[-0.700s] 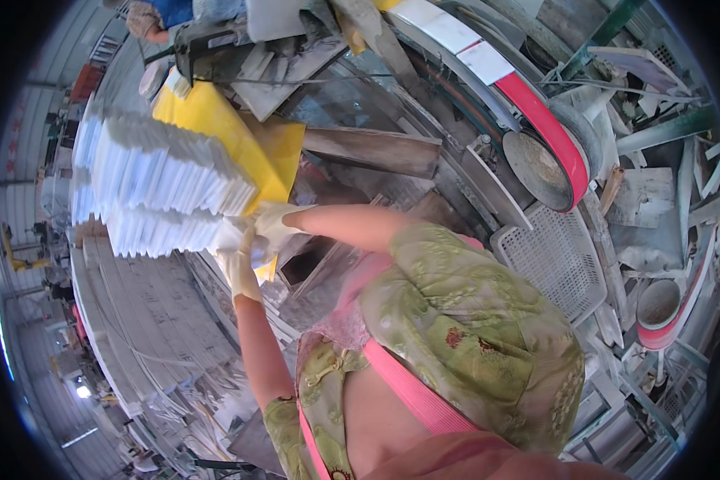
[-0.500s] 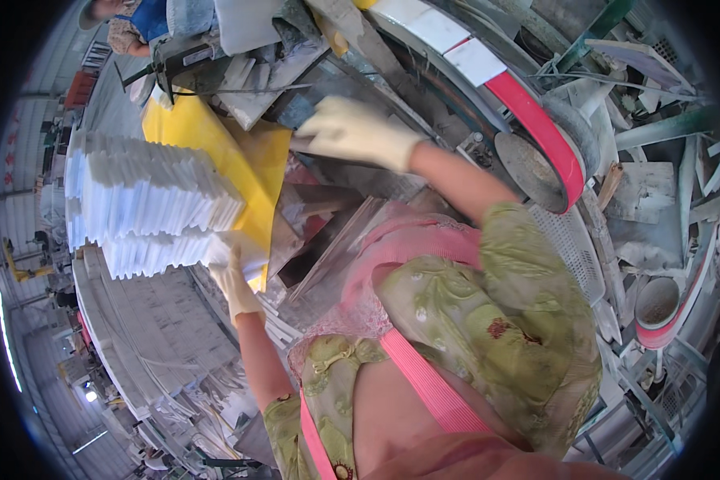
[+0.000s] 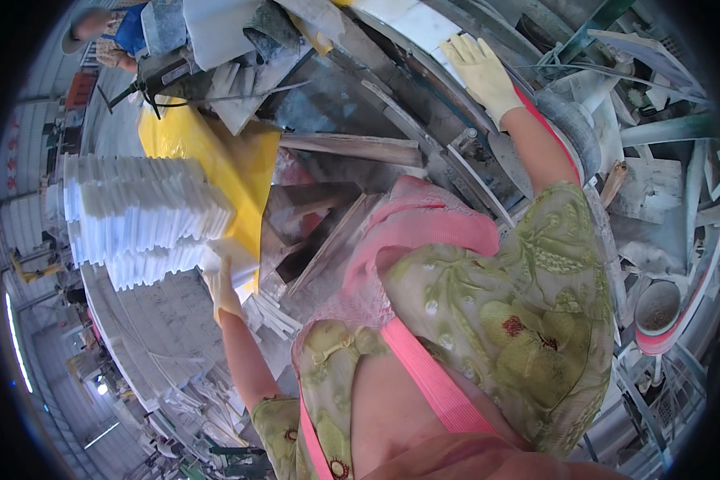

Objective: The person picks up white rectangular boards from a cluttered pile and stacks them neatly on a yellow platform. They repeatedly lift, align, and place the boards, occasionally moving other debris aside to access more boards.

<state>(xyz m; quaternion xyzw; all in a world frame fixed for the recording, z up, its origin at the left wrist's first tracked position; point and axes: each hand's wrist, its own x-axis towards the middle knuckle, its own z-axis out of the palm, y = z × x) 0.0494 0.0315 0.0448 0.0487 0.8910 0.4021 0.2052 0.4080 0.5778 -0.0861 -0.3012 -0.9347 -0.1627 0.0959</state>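
White tiles (image 3: 148, 200) stand on edge in two tight rows at the left. My left hand (image 3: 220, 280), in a cream glove, is closed at the near end of the lower row, gripping the end white tile (image 3: 238, 254); some of its fingers are hidden. Stretched out to the upper right, my gloved right hand (image 3: 482, 76) has its fingers spread flat. It lies over a white tile (image 3: 436, 28) on the red conveyor belt (image 3: 548, 128), at the tile's near end. Nothing shows in that palm's grasp.
Yellow sheeting (image 3: 244, 172) drapes beside the tile rows. A wooden board (image 3: 352, 148) and broken slabs lie between my arms. The belt bends round a roller (image 3: 512, 160) at the right. Another person (image 3: 124, 32) stands at the far left.
My right hand has swung right and away from me, from near the yellow sheeting to the belt, its fingers now spread. My left hand stays at the tile row.
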